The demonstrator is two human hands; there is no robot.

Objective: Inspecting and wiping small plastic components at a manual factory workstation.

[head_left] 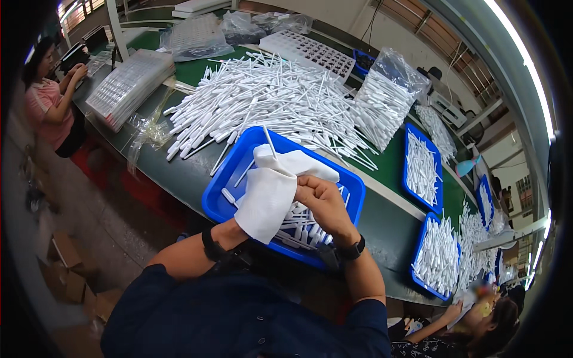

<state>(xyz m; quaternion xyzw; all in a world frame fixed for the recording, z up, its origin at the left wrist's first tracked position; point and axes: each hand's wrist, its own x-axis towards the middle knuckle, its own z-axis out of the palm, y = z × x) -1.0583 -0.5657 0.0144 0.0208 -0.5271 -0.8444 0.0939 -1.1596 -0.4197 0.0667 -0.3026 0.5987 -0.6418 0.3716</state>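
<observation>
A white cloth [267,200] covers my left hand, hiding its fingers; the cloth is bunched and folded in the grip. Out of its fold pokes a thin white plastic stick [270,142], slanting up and away. My right hand [322,201] is closed in a pinch against the cloth's right edge; what lies between its fingertips is hidden. Both hands are over a blue tray [210,197], in which several white plastic sticks with thicker ends [301,230] lie loose, mostly at its near right.
Beyond the tray spreads a large heap of white sticks [268,95]. A stack of clear trays [131,83] stands left; a filled plastic bag [385,101] and blue trays of sticks [439,256] are right. People sit at both ends: one in pink [51,110], others lower right.
</observation>
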